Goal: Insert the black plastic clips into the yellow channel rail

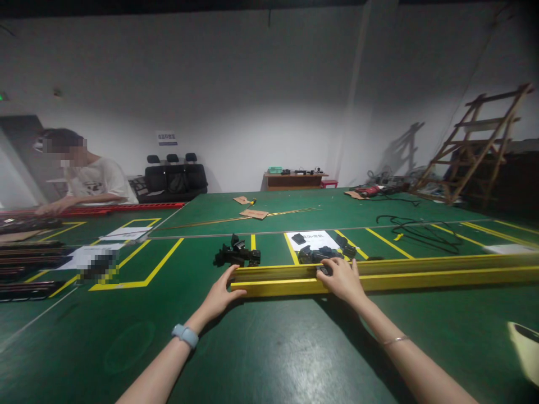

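A long yellow metal rail (278,288) with a channel along it lies across the green table in front of me, running off to the right. My left hand (219,294) grips its left end, thumb on the near side and fingers at the far side. My right hand (346,282) is closed around a small black part (325,270) at the rail's channel; the part's exact kind is partly hidden by the fingers. Just behind the rail lie a pile of black plastic parts (236,252) and a second group of black parts (318,254) on a white printed sheet (314,239).
Yellow tape lines (165,264) mark the green table (269,348). Cardboard pieces (254,214) and a black cable (425,227) lie farther back. At left, a co-worker (101,179) leans over red rails (96,210) near dark rails (37,261). A wooden ladder (475,140) stands right.
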Available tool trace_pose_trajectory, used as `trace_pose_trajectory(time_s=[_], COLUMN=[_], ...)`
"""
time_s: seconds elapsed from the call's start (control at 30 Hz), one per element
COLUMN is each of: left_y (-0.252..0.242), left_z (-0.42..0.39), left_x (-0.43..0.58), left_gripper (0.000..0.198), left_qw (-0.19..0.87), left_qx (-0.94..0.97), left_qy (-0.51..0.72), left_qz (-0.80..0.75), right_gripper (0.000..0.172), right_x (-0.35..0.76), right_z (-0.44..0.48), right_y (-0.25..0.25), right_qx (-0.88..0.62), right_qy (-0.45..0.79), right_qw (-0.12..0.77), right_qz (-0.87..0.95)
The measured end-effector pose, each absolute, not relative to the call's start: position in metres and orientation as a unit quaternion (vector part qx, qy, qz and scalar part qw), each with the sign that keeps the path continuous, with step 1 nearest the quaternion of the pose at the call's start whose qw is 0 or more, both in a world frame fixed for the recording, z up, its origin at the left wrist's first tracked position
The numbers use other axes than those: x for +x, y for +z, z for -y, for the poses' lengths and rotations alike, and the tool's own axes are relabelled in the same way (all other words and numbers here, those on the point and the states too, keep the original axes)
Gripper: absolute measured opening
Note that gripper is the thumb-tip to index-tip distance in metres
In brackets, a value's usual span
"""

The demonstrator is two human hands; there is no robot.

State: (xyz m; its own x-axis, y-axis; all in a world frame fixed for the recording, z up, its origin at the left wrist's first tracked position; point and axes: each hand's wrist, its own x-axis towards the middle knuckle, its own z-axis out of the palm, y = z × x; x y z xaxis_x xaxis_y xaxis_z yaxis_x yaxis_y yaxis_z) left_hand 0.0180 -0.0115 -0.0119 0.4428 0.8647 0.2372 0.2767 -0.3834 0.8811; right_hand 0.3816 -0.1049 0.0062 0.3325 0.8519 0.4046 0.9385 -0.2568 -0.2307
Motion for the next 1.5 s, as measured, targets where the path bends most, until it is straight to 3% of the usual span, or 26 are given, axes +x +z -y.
trace_pose_trajectory(time_s=[0.37,0.77,1.03,1.27,1.5], left_y=[-0.012,-0.012,-0.011,-0.007,-0.013], left_z=[0.011,0.011,0.012,0.015,0.011], left_x=[0.018,0.018,0.018,0.017,0.017], left_gripper=[0.076,0.073,0.073,0.074,0.075], left_qw=[0.425,0.431,0.414,0.425,0.433], left_qx=[0.737,0.735,0.742,0.734,0.730], left_qy=[0.372,0.377,0.376,0.370,0.377], left_qz=[-0.372,-0.363,-0.371,-0.379,-0.371], right_gripper=[0.042,0.065,0.049,0.053,0.039], right_x=[0.399,0.452,0.491,0.501,0.504], right_z=[0.090,0.094,0.103,0.101,0.107], right_y=[0.023,0.033,0.030,0.023,0.031], right_qx=[-0.738,-0.630,-0.780,-0.796,-0.766], right_qy=[-0.049,0.142,-0.007,0.024,0.045], right_qw=[0.129,0.174,0.079,0.058,0.098], right_qz=[0.660,0.743,0.620,0.602,0.634])
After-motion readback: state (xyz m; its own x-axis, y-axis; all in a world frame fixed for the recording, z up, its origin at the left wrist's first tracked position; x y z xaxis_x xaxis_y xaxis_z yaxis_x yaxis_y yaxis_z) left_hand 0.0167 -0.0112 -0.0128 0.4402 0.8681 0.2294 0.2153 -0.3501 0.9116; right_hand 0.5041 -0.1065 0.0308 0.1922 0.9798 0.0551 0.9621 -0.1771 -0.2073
